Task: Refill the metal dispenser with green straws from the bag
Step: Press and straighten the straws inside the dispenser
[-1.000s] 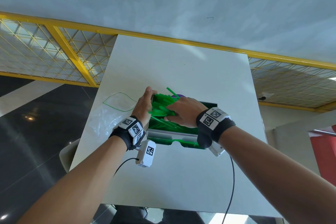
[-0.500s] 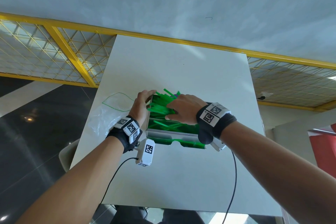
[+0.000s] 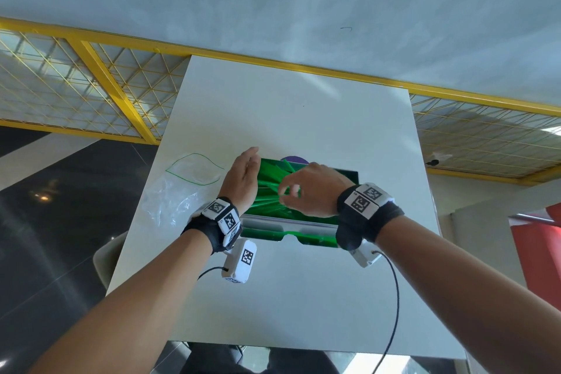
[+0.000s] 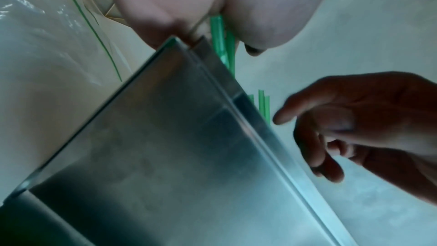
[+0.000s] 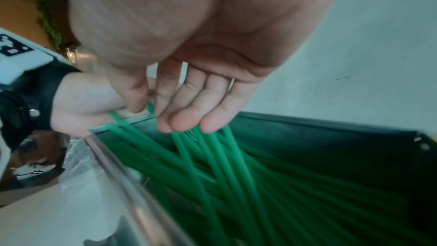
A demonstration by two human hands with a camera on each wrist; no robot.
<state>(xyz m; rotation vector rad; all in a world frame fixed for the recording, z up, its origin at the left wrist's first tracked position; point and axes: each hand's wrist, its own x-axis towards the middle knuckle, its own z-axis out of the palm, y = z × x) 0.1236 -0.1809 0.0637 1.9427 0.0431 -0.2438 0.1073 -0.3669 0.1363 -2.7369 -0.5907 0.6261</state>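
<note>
The metal dispenser [image 3: 291,226] stands open on the white table [image 3: 303,297], packed with crossed green straws [image 3: 270,179]. My left hand [image 3: 243,176] stands flat against the dispenser's left end, fingers straight, with straw ends [image 4: 220,31] touching the palm. Above the straws hovers my right hand [image 3: 288,191], fingers curled. In the right wrist view its thumb and index finger pinch a green straw [image 5: 149,107], while the other fingertips [image 5: 184,124] touch the pile [image 5: 236,184]. The clear bag [image 3: 182,188] lies flat and crumpled left of the dispenser.
A purple round thing [image 3: 293,159] peeks out behind the dispenser. A yellow railing [image 3: 100,70] with mesh runs past the table's far and left sides. Cables trail from both wrist cameras over the near part of the table.
My right hand has lifted off the pile and curled its fingers round a straw. My left hand has straightened against the dispenser's end. The protruding straws now lie lower.
</note>
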